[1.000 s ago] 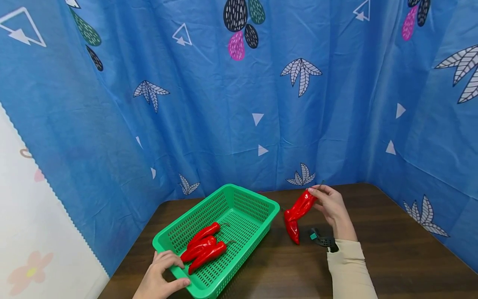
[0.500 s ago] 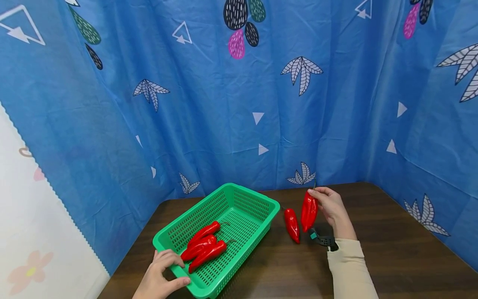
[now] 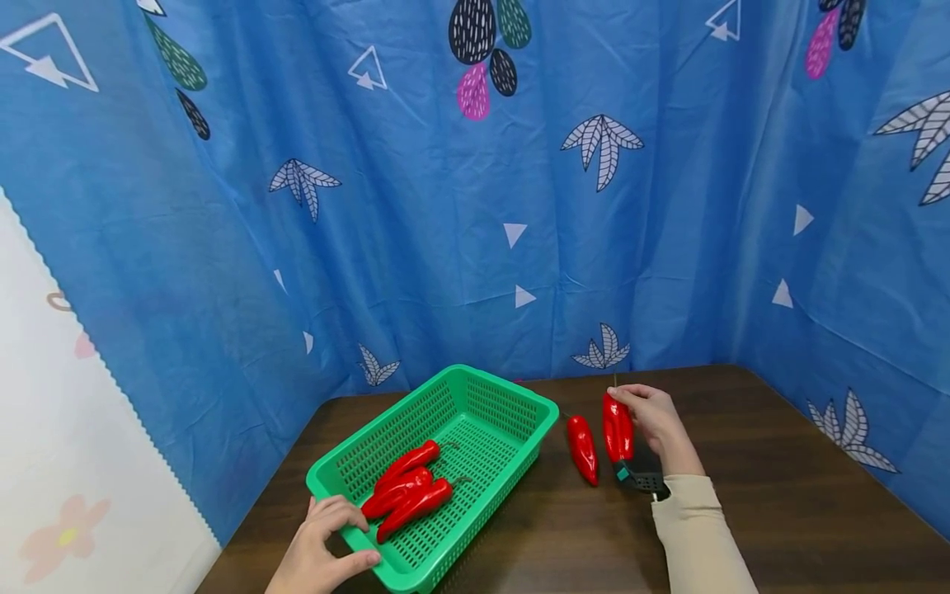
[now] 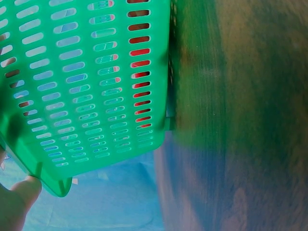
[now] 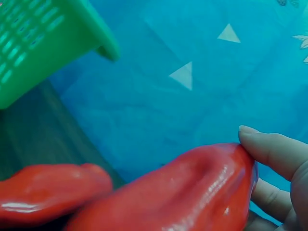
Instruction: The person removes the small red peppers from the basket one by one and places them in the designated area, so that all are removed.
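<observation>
A glossy red chili pepper (image 3: 618,429) is pinched near its stem end by my right hand (image 3: 653,417), its tip pointing toward me. Just left of it, a second red pepper (image 3: 582,450) lies on the table; the right wrist view shows both, the held pepper (image 5: 192,192) in front. My left hand (image 3: 319,544) grips the near left corner of a green plastic basket (image 3: 482,516), thumb outside and fingers over the rim. Inside the basket's near end lie several red peppers (image 3: 416,510). In the left wrist view, red shows through the slotted basket wall (image 4: 86,96).
The dark wooden table (image 3: 801,495) carries everything. Blue patterned curtain (image 3: 445,206) hangs behind its far edge and along the right side. A white cloth with flowers (image 3: 67,462) hangs at the left. A black strap (image 3: 646,481) sits at the right wrist.
My right hand has lowered slightly, and the held pepper has swung from slanting across the lying one to hanging straight, apart from it. The left hand and basket stay in place.
</observation>
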{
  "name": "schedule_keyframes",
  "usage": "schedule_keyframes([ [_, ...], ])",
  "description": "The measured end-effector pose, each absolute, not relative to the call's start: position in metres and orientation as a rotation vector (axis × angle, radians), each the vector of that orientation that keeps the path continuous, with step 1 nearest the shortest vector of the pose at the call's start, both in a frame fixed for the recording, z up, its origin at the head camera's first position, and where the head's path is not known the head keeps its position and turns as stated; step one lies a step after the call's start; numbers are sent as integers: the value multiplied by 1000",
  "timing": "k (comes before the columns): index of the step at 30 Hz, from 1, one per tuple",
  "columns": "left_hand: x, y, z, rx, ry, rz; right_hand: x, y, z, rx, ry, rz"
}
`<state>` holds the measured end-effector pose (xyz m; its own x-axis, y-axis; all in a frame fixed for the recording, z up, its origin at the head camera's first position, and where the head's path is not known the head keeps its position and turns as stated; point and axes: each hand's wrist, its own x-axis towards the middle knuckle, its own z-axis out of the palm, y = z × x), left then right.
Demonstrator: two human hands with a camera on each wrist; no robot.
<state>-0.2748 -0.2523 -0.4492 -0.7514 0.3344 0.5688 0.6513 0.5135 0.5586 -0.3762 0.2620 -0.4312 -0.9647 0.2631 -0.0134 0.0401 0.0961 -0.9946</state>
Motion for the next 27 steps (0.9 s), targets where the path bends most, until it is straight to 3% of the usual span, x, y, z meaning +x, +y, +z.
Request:
schedule_keyframes([
  [27, -275, -252, -450, -829, -2377, -1059, -398, 260, -474, -422, -2301, 1827],
])
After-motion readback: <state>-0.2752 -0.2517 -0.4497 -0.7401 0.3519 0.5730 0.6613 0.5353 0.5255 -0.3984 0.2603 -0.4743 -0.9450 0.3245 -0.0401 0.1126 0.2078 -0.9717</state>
